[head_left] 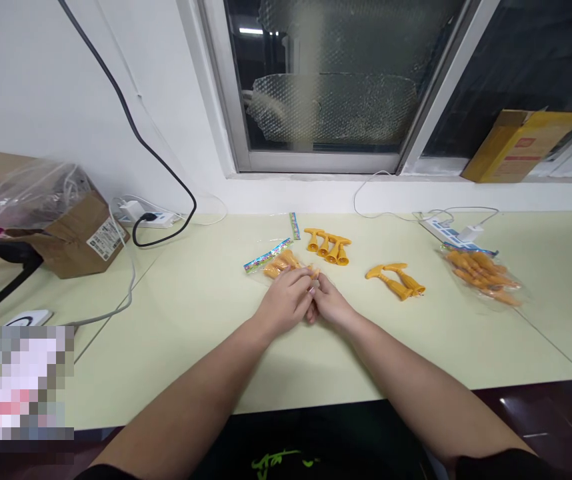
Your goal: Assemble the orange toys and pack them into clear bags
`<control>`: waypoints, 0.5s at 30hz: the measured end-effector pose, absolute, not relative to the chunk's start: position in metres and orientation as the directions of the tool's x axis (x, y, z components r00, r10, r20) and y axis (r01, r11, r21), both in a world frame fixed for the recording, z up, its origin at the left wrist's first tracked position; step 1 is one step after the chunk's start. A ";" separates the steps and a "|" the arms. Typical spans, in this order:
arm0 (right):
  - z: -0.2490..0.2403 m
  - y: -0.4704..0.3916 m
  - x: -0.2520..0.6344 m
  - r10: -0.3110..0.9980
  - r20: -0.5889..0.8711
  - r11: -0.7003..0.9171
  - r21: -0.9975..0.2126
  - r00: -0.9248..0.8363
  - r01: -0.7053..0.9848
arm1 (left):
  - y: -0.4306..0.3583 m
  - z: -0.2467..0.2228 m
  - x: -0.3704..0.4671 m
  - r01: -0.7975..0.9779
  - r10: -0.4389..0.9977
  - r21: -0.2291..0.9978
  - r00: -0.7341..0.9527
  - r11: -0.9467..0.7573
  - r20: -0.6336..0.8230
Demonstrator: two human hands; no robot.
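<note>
A clear plastic bag (253, 272) with a colourful header strip lies on the table, several orange T-shaped plastic pieces (275, 268) inside it. My left hand (286, 303) is closed over the bag's near end. Close against it, my right hand (335, 303) has its fingers pinched at the same end, with an orange tip showing by the fingertips. What lies under the fingers is hidden. Beyond the hands stands a cluster of loose orange pieces (333, 250) with flared hollow ends. Two more orange pieces (400, 281) lie to the right of my right hand.
A filled bag of orange pieces (483, 275) lies at the right by a power strip (443, 231). Another header strip (295, 226) is behind the bag. Left are a cardboard box (73, 233), a black cable (131, 120) and a grey cable (131, 293). A yellow carton (521, 147) leans at the window.
</note>
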State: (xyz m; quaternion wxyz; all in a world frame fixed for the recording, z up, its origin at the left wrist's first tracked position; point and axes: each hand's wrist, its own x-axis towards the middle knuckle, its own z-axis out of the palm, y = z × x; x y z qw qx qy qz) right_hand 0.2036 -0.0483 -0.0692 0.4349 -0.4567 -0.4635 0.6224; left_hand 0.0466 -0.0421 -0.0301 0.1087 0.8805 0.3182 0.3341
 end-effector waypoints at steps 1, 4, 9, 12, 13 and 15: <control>-0.069 -0.049 0.204 0.974 -0.133 -0.148 -0.986 -0.186 -0.072 | -0.043 -0.030 0.047 0.491 0.631 0.398 0.573 -0.775 0.523; -0.067 -0.050 0.209 0.988 -0.056 -0.058 -0.998 -0.146 -0.006 | -0.044 -0.030 0.047 0.503 0.631 0.385 0.558 -0.774 0.539; -0.060 -0.050 0.218 0.979 -0.015 0.006 -0.995 -0.204 0.101 | -0.046 -0.030 0.048 0.528 0.652 0.391 0.535 -0.754 0.537; -0.058 -0.050 0.222 0.972 0.148 0.196 -0.937 -0.181 0.289 | -0.047 -0.030 0.048 0.513 0.657 0.414 0.531 -0.752 0.535; -0.058 -0.049 0.223 0.963 0.201 0.252 -0.907 -0.179 0.336 | -0.047 -0.030 0.048 0.500 0.650 0.418 0.535 -0.759 0.539; -0.059 -0.048 0.223 0.951 0.253 0.301 -0.883 -0.175 0.360 | -0.047 -0.029 0.048 0.471 0.625 0.412 0.548 -0.780 0.556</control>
